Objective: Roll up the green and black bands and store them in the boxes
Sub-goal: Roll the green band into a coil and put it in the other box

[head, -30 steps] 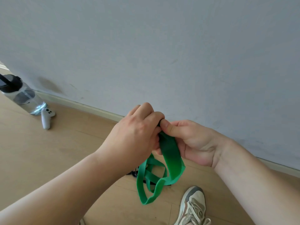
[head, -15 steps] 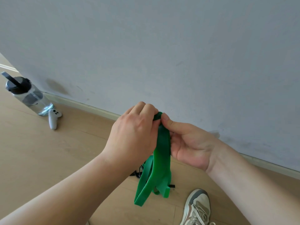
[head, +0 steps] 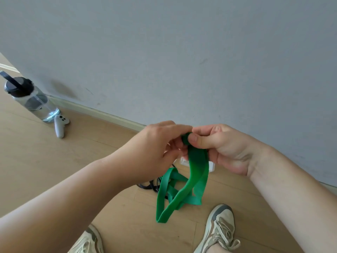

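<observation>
**Green band barely begun on the roll; black band and boxing left to do**

Head view: the green band [head: 197, 172] is held up above the wooden floor [head: 45, 161], in front of the wall. Its top end is gripped by both the left hand [head: 155, 148] and the right hand [head: 224, 148]. The fingers [head: 198, 141] of both hands are curled around a small tight coil at the very start of the strip, and the right thumb is pressed onto it. Below the hands, most of the band hangs loose in a twisted loop above the floor.

A dark strap, taken to be the black band [head: 147, 186], lies on the floor, largely hidden behind the left forearm. A white object [head: 211, 166], possibly one of the boxes, is mostly covered by the hands and the band, so it cannot be told whether it is open.

The task is judged to be at an early stage. Only the first turns of the green band are wound. Nearly its whole length remains to be rolled, the black band lies unrolled, and nothing is seen stored.
</observation>
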Available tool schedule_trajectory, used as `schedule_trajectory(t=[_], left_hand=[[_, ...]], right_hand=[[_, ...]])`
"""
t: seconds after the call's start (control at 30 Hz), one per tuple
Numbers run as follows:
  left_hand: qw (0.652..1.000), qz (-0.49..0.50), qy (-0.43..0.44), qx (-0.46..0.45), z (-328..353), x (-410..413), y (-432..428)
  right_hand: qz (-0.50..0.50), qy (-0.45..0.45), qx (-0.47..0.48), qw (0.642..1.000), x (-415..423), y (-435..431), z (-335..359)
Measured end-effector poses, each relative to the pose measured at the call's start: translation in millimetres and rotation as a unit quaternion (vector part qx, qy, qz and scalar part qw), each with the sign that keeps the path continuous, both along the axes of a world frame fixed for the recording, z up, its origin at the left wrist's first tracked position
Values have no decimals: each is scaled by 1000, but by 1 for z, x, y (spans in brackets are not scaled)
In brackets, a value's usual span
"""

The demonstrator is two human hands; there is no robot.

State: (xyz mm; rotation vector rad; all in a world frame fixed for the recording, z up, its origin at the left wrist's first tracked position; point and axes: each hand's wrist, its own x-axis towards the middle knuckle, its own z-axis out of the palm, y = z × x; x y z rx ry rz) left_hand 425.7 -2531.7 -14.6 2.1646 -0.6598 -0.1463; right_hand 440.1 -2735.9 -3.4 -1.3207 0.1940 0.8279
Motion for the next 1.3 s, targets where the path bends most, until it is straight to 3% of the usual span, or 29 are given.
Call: schedule_trajectory(t=[0.23,0.37,0.53,0.7,1.0,1.17,1.3], left_hand=[[994,-61,-34,86,-1,3,10],[993,-106,-31,38,6,-1,5],[994,29,-103,-8,14,1,1],[987,90,-130,-4,20,3,1],[990,110,-73,-52,23,4,3],[982,175,12,-72,19,2,-1],[973,157,130,-112,22,3,-2]], right_hand=[[111,-12,-35,993,-2,-4,3],[99,7,36,994,-2,-6,3],[10,55,191,980,-6,1,-3],[36,60,192,979,-5,3,-9],[-14,41,188,981,-2,13,-4],[-37,-58,67,995,-3,18,6],[-83,-87,10,993,0,17,3]])
